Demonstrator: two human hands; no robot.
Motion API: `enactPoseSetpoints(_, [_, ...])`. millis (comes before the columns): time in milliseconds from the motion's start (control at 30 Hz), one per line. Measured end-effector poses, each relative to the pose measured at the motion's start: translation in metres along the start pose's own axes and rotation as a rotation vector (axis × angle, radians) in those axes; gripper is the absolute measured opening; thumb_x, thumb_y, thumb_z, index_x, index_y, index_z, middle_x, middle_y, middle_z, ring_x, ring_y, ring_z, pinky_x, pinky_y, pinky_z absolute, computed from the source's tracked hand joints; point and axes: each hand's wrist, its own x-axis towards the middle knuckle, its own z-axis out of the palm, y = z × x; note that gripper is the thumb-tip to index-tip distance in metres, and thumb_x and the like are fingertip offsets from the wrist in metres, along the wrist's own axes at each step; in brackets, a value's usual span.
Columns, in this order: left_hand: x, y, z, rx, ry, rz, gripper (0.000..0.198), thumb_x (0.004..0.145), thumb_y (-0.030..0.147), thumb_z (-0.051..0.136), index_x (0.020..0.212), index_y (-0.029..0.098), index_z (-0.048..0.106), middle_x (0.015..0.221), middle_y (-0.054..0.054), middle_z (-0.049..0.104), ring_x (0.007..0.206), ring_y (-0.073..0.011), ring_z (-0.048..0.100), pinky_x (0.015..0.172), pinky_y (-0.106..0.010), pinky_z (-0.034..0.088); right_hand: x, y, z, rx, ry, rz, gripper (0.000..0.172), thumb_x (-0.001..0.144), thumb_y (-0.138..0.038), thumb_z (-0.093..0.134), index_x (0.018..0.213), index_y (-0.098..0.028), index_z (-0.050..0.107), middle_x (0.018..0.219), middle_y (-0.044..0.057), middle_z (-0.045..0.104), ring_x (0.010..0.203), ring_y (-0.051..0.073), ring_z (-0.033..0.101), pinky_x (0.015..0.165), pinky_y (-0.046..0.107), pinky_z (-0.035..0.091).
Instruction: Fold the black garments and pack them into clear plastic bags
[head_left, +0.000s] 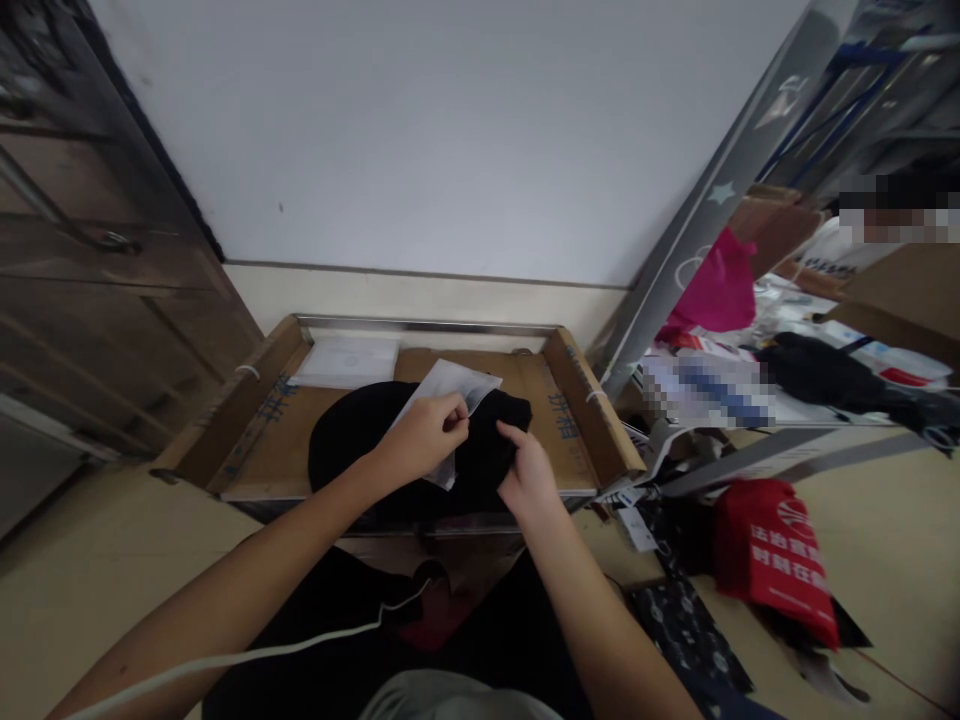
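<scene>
The left hand (pixel 429 435) pinches a translucent plastic sleeve (pixel 459 382) over a black item (pixel 345 430), seemingly cloth, at the front edge of the cardboard-lined bench (pixel 600 420); the right hand (pixel 531 475) grips the item's right end. White packets (pixel 349 362) lie at the back left corner.

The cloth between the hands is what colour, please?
The cloth is black, clearest in the head view.

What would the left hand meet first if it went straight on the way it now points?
Most likely the black fabric item, just ahead of the left hand and its curled fingers. Depth is unclear, though: it might pass above that toward the right wall of the brown cardboard tray.
</scene>
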Motion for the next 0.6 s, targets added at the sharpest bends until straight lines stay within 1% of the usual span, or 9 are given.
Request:
enactPoseSetpoints(100, [0.001, 0.003, 0.000, -0.016, -0.011, -0.011, 0.006, 0.084, 0.020, 0.057, 0.080, 0.019, 0.062, 0.066, 0.003, 0.059, 0.062, -0.0127, 0.053, 0.059, -0.025, 0.036, -0.002, 0.007, 0.002, -0.112, -0.024, 0.010, 0.027, 0.061, -0.022, 0.079, 0.086, -0.021, 0.069, 0.071, 0.003, 0.075, 0.079, 0.028, 0.074, 0.075, 0.040, 0.060])
enactPoseSetpoints(200, [0.000, 0.007, 0.002, -0.041, -0.056, -0.015, 0.008, 0.085, 0.021, 0.056, 0.081, 0.019, 0.062, 0.065, 0.003, 0.059, 0.061, -0.0128, 0.054, 0.058, -0.025, 0.037, 0.003, 0.011, 0.003, -0.115, -0.024, 0.006, 0.025, 0.062, -0.025, 0.078, 0.084, -0.020, 0.067, 0.069, 0.003, 0.073, 0.074, 0.027, 0.073, 0.072, 0.039, 0.059])
enactPoseSetpoints(333, [-0.002, 0.010, 0.005, -0.109, -0.127, -0.056, 0.006, 0.085, 0.021, 0.056, 0.081, 0.019, 0.061, 0.062, 0.004, 0.057, 0.057, -0.0128, 0.054, 0.056, -0.025, 0.037, 0.017, 0.011, 0.005, -0.018, 0.009, -0.017, 0.019, 0.065, -0.029, 0.071, 0.081, -0.022, 0.064, 0.071, 0.003, 0.072, 0.078, 0.027, 0.072, 0.072, 0.040, 0.059])
enactPoseSetpoints(433, [-0.003, 0.010, 0.008, -0.119, -0.116, -0.068, 0.006, 0.084, 0.021, 0.056, 0.081, 0.019, 0.061, 0.062, 0.004, 0.057, 0.058, -0.0128, 0.053, 0.055, -0.025, 0.036, 0.023, 0.018, 0.009, -0.023, -0.021, -0.040, 0.021, 0.065, -0.028, 0.069, 0.084, -0.023, 0.062, 0.076, 0.003, 0.072, 0.083, 0.026, 0.072, 0.075, 0.039, 0.058])
enactPoseSetpoints(500, [-0.003, 0.011, 0.009, -0.127, -0.108, -0.061, 0.006, 0.085, 0.021, 0.056, 0.082, 0.020, 0.061, 0.063, 0.004, 0.057, 0.058, -0.0127, 0.053, 0.056, -0.025, 0.036, 0.024, 0.024, 0.011, -0.108, -0.042, -0.129, 0.025, 0.065, -0.025, 0.066, 0.090, -0.024, 0.063, 0.083, 0.002, 0.073, 0.090, 0.025, 0.071, 0.080, 0.037, 0.057])
enactPoseSetpoints(600, [-0.003, 0.013, 0.008, -0.156, -0.126, -0.044, 0.006, 0.085, 0.022, 0.056, 0.082, 0.019, 0.061, 0.063, 0.004, 0.057, 0.059, -0.0126, 0.053, 0.058, -0.025, 0.037, 0.024, 0.031, 0.011, -0.270, -0.024, -0.373, 0.037, 0.065, -0.022, 0.064, 0.102, -0.024, 0.062, 0.102, 0.001, 0.074, 0.102, 0.021, 0.067, 0.092, 0.034, 0.053])
